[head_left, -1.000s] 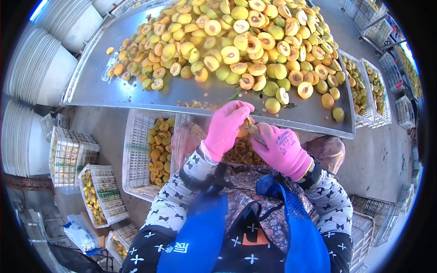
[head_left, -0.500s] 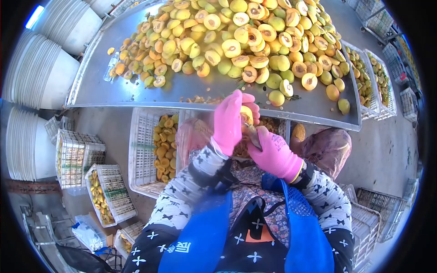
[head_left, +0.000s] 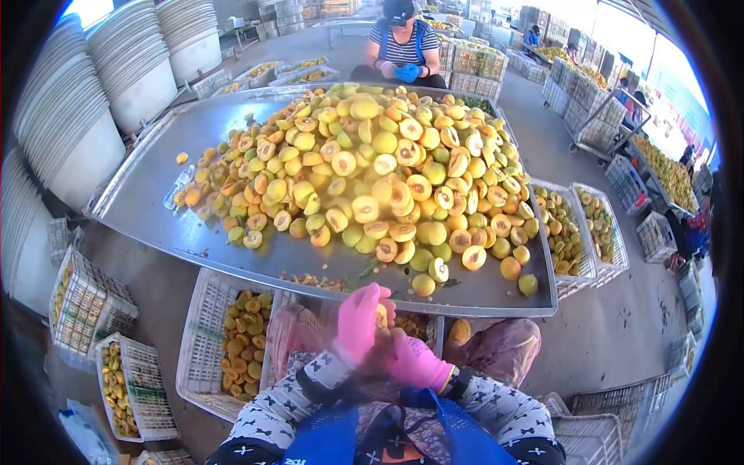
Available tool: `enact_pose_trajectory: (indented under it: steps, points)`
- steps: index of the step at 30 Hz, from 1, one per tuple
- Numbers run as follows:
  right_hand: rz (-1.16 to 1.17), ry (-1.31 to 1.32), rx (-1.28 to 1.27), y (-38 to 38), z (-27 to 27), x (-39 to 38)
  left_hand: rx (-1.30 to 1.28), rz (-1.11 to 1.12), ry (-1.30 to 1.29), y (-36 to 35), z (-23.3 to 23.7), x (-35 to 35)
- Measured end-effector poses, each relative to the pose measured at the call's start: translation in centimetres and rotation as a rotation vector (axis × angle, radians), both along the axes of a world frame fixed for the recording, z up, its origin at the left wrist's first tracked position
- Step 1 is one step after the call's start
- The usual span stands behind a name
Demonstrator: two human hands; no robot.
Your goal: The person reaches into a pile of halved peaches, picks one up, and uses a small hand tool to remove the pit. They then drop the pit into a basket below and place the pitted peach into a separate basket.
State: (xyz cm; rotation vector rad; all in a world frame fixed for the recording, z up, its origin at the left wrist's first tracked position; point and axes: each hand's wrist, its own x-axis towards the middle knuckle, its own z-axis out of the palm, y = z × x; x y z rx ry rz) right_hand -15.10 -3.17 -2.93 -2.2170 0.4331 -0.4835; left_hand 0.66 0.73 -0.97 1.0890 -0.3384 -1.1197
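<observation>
My left hand (head_left: 361, 325), in a pink glove, is closed around a yellow peach half (head_left: 381, 315), mostly hidden by the fingers. Beside it, my right hand (head_left: 416, 361), also pink-gloved, is a fist against the fruit. Half a second ago a small metal pitting tool showed in that fist; now the glove and blur cover it. Both hands are over my lap, just below the near edge of a metal table (head_left: 225, 252). Heaped on the table are cut peaches (head_left: 364, 194), many with the stone or its hollow showing.
A white crate (head_left: 203, 341) of peach halves stands by my legs. More filled crates (head_left: 564, 232) are right of the table and others (head_left: 139, 387) lower left. Stacked white tubs (head_left: 66, 101) line the left. Across the table sits a co-worker (head_left: 401, 46) wearing gloves.
The view has tilted up, bringing the co-worker and far hall into sight. My hands appear lower in the picture, still together at the peach half. The metal tool no longer shows.
</observation>
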Motion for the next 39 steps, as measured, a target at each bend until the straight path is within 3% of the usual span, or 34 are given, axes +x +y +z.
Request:
enact_pose_trajectory:
  steps: [2,3,6,8,10,11,13,18,19,22,24,25,31,34,37,39]
  points:
    - [-0.070,0.051,-0.020,0.6,-1.7,0.2,-0.034,0.059,-0.015,0.1,1.0,-0.4]
    - [-0.024,0.015,0.158,0.4,-2.1,0.0,-0.066,0.088,-0.054,0.2,1.1,-0.7]
    - [-0.114,0.106,-0.239,1.4,0.5,1.0,-0.169,0.162,-0.207,0.3,0.4,-1.1]
    - [-0.117,0.108,0.019,0.7,2.8,1.1,-0.280,0.150,-0.274,0.1,0.5,-0.4]
    - [-0.096,0.177,0.011,0.7,1.3,0.9,-0.218,0.027,-0.403,1.1,0.5,0.2]
    - [-0.081,0.108,0.063,1.1,0.9,0.8,-0.140,0.041,-0.237,1.3,1.0,0.0]
    - [-0.095,-0.098,0.086,2.2,1.9,1.2,-0.148,0.114,-0.226,1.5,2.3,-0.7]
    - [-0.130,-0.127,0.071,3.2,1.7,2.0,-0.245,0.227,-0.439,1.6,1.8,-1.0]
    - [-0.111,-0.088,0.031,2.8,1.7,1.8,-0.164,0.260,-0.371,1.5,2.6,-1.4]
    - [-0.064,-0.019,0.040,2.3,1.7,0.8,-0.104,-0.029,-0.662,2.7,3.0,-0.2]
    - [-0.086,-0.129,0.117,2.9,2.5,1.0,-0.108,0.042,-0.486,2.4,3.9,-0.8]
    - [-0.097,-0.307,0.058,3.2,2.0,1.6,-0.112,0.083,-0.397,2.3,4.1,-1.1]
    - [-0.097,-0.308,0.070,3.6,2.6,1.8,-0.317,0.203,-0.779,1.7,1.8,-0.5]
    - [-0.079,-0.247,0.201,3.6,2.8,1.9,-0.310,0.150,-0.969,1.9,1.6,0.3]
    - [-0.072,-0.146,0.106,3.5,2.1,1.5,-0.259,0.162,-1.046,2.2,1.5,0.0]
    - [-0.107,0.025,0.034,3.5,2.5,1.5,-0.102,0.154,-0.604,2.0,2.4,-0.7]
